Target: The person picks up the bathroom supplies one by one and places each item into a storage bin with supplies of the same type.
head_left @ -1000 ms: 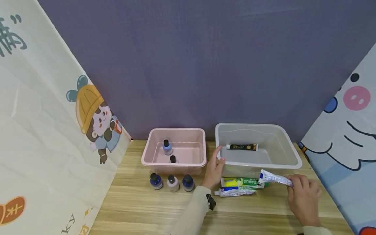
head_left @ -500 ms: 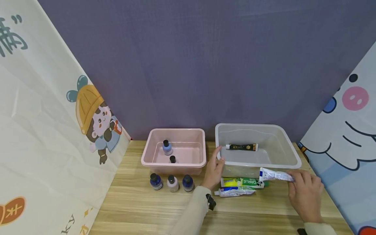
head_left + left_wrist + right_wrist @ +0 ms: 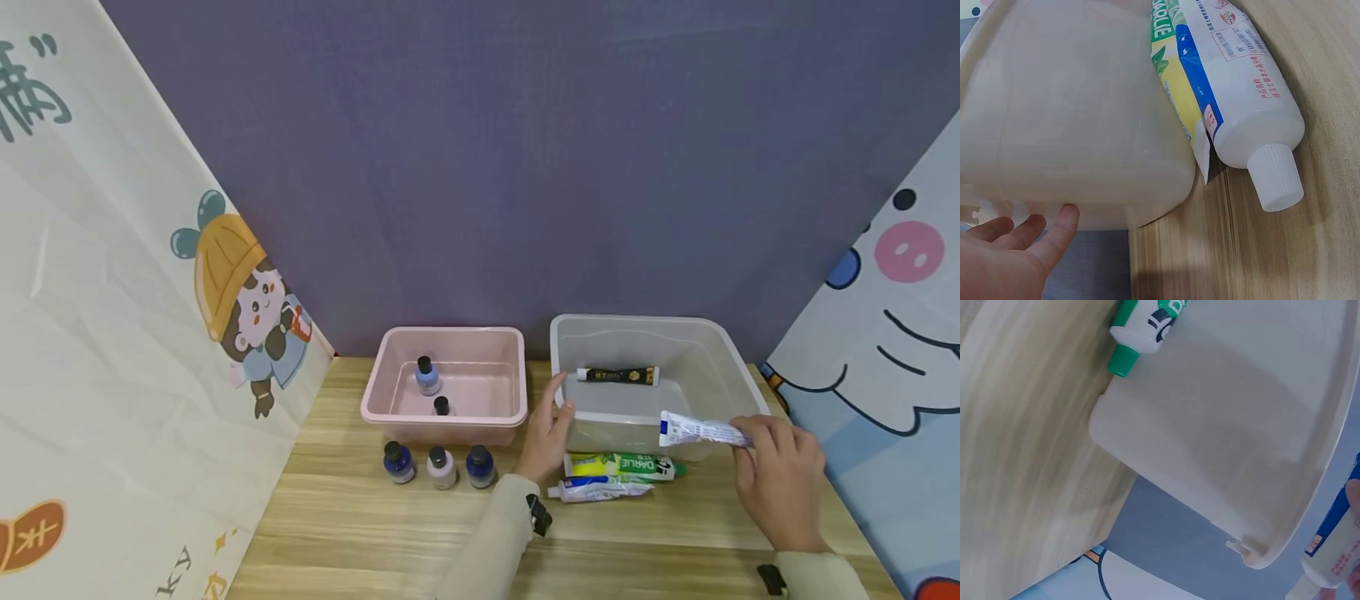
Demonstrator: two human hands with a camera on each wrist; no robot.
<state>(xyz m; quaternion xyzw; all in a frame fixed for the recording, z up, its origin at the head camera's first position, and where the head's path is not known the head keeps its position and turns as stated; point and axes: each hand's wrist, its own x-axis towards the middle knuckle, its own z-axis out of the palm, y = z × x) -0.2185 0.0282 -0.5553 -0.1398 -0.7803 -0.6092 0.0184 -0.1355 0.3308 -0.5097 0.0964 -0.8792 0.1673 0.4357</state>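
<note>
My right hand (image 3: 782, 483) pinches one end of a white-and-blue toothpaste tube (image 3: 699, 431), holding it over the front rim of the pale grey bin (image 3: 660, 419). In the right wrist view the tube's (image 3: 1335, 540) white cap end shows beyond the fingers. My left hand (image 3: 543, 440) touches the bin's left side; in the left wrist view its fingertips (image 3: 1069, 215) press against the wall. A black toothpaste tube (image 3: 618, 377) lies inside the bin. Before it on the table are a green-and-yellow Darlie tube (image 3: 622, 467) and a white-and-blue tube (image 3: 602, 490).
A pink bin (image 3: 450, 422) stands to the left, with a light blue bottle (image 3: 428, 379) and another black-capped bottle (image 3: 442, 407) inside. In front stand two dark blue bottles (image 3: 399, 463) and a pale pink one (image 3: 442, 469). A grey-blue backdrop (image 3: 450, 167) rises behind the wooden table (image 3: 360, 533).
My right hand has raised the toothpaste tube and brought it forward from in front of the bin to over its front rim. My left hand stays at the bin's side.
</note>
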